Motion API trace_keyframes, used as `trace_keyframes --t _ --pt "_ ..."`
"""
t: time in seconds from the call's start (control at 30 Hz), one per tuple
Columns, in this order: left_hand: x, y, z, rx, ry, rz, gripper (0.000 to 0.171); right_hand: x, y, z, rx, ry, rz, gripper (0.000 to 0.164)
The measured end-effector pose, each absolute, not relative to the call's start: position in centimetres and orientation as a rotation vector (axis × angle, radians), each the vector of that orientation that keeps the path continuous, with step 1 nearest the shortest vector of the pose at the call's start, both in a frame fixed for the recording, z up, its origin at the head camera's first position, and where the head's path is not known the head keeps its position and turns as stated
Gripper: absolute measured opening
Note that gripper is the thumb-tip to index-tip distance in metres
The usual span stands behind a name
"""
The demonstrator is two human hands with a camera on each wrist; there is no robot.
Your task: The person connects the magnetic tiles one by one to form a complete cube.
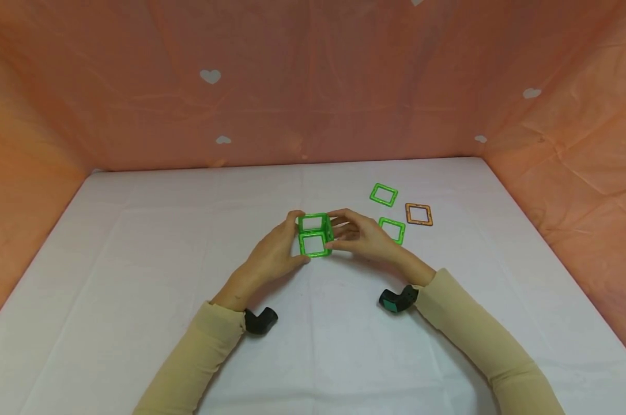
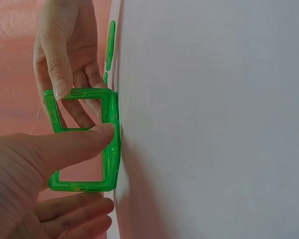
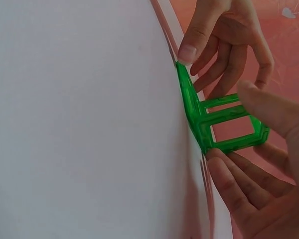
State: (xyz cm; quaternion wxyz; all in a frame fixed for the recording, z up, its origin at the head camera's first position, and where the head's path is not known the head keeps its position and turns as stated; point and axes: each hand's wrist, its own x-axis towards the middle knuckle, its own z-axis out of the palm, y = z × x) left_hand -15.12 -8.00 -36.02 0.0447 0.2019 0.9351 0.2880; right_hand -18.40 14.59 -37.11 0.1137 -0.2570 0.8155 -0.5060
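Several green square magnetic tiles (image 1: 313, 233) are joined, two lying side by side on the table and at least one standing up along the right side. My left hand (image 1: 275, 251) holds the joined tiles from the left, thumb at the near edge and fingers at the far edge. From the right, my right hand (image 1: 367, 235) pinches the standing tile (image 2: 82, 186) between thumb and fingers. In the right wrist view the left hand (image 3: 224, 45) grips the flat part, while the right hand's thumb and fingers are on the upright part.
Right of the hands, a green tile frame (image 1: 383, 195) lies farther back and another green tile frame (image 1: 400, 231) lies beside the right hand. An orange tile frame (image 1: 419, 214) is to their right. Orange cloth walls (image 1: 313, 86) with white hearts stand behind and beside the white table (image 1: 136, 259).
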Motion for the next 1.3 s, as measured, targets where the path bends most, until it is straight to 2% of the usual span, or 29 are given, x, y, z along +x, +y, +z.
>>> trace_keyframes --t 0.2,0.37,0.93,1.1,1.3 --pt "-14.98 -8.02 -35.94 0.62 2.845 0.942 0.079 -18.47 14.71 -36.98 -0.777 2.402 -1.462 0.064" --pt "-14.83 -8.16 -36.03 0.646 2.86 0.987 0.069 -18.68 14.82 -37.11 -0.816 2.42 -1.441 0.062" --pt "-15.06 -8.07 -36.23 0.738 2.937 1.114 0.034 -19.26 14.88 -37.23 -0.852 2.452 -1.454 0.044" --pt "-15.13 -7.87 -36.19 0.737 2.931 1.131 0.031 -19.26 14.89 -37.19 -0.828 2.455 -1.434 0.038" --pt "-15.17 -7.65 -35.97 0.743 2.879 1.121 0.037 -19.2 15.06 -37.23 -0.81 2.486 -1.429 0.035"
